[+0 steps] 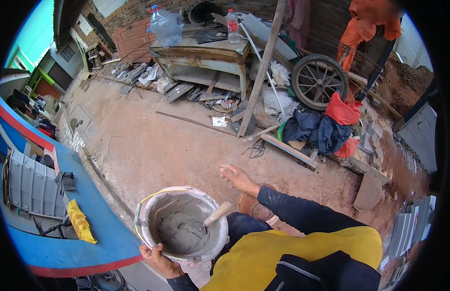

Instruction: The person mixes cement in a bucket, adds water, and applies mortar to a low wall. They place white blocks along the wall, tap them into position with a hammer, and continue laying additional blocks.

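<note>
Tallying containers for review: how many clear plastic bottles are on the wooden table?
2: a big blue-capped bottle at the left end of the table, and a small red-capped bottle nearer its right. Others may be hidden.

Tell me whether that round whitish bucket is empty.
Not empty: grey, paste-like material lies inside the bucket, with a pale-handled tool resting in it.

Grey mortar (179, 228) sits in a chalky white bucket (220, 238) with a yellow handle (156, 194); the trowel grip (218, 213) is pale tan. On the brown bench (205, 52), the left corner's bluish clear jug (166, 29) is blue-capped, the right edge's clear bottle (232, 30) red-capped.
</note>
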A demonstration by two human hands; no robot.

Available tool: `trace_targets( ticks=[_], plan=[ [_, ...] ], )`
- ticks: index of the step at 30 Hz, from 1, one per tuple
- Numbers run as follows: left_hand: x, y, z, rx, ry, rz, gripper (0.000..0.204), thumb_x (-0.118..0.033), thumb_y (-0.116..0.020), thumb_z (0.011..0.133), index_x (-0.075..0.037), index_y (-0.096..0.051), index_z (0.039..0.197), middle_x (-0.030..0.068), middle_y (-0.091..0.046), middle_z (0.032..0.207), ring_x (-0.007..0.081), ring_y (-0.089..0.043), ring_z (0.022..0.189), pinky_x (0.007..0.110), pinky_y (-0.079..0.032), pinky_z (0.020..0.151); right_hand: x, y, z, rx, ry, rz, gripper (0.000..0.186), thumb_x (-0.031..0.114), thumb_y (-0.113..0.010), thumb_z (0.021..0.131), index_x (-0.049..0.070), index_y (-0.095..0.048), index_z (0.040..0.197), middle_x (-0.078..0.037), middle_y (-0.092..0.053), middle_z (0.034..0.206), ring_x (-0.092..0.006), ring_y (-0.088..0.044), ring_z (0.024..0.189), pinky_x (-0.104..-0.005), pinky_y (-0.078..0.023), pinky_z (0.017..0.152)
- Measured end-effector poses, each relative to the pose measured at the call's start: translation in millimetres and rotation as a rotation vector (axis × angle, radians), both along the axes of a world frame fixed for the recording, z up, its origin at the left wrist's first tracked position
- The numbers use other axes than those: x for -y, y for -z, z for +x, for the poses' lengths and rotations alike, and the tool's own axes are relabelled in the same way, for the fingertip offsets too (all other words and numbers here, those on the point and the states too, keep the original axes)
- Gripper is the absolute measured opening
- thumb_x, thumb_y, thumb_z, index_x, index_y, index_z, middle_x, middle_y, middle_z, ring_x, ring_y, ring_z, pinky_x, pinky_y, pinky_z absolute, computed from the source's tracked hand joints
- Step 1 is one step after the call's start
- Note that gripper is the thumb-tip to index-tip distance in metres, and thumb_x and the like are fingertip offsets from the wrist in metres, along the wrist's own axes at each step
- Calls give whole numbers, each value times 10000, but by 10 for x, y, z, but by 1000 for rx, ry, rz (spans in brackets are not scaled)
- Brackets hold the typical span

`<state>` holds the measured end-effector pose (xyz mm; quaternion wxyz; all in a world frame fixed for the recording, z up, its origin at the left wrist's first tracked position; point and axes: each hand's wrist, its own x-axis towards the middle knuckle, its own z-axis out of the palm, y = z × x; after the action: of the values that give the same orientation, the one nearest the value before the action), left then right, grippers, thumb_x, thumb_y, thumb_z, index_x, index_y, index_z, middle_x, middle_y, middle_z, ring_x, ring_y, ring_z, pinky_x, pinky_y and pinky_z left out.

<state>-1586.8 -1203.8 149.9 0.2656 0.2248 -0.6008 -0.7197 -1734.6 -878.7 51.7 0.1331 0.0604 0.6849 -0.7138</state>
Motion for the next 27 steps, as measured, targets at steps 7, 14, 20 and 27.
trace_targets(
  ticks=[7, 14, 20, 27],
  plan=[
    [53, -133, -2552, 51, 217, -43, 290, 20, -606, 710, -102, -485, 943, 3, -559, 899, 121, -500, 792, 263, -424, 780, 275, 510, -643, 670, -151, -667, 990, 871, -314, 987, 105, -413, 1607, -186, -510, 1566, -358, -497, 1437, -564, -428, 1160],
    [-147, 34, -5047, 99, 369, -14, 266, 40, -567, 721, -95, -510, 943, 13, -595, 884, 143, -567, 809, 274, -486, 791, 12, 314, -2864, 430, -39, -820, 1064, 916, -241, 954, 167, -221, 1710, -161, -437, 1636, -334, -486, 1463, -605, -395, 1184],
    [-802, 63, -7484, -18, 630, 152, 231, 7, -556, 763, -95, -537, 971, 24, -620, 934, 155, -601, 833, 306, -538, 789, -780, -492, -4508, 109, 165, -631, 1122, 952, -235, 919, 146, -246, 1699, -204, -460, 1587, -349, -506, 1434, -614, -457, 1145],
    [-2405, 333, -10473, 6, 1014, 193, 116, -49, -609, 859, -72, -566, 964, 53, -600, 945, 203, -623, 847, 377, -563, 788, -1805, -991, -6520, -120, 430, -318, 1179, 972, -287, 896, 69, -339, 1653, -253, -467, 1549, -382, -531, 1376, -592, -482, 1113]
  ],
)
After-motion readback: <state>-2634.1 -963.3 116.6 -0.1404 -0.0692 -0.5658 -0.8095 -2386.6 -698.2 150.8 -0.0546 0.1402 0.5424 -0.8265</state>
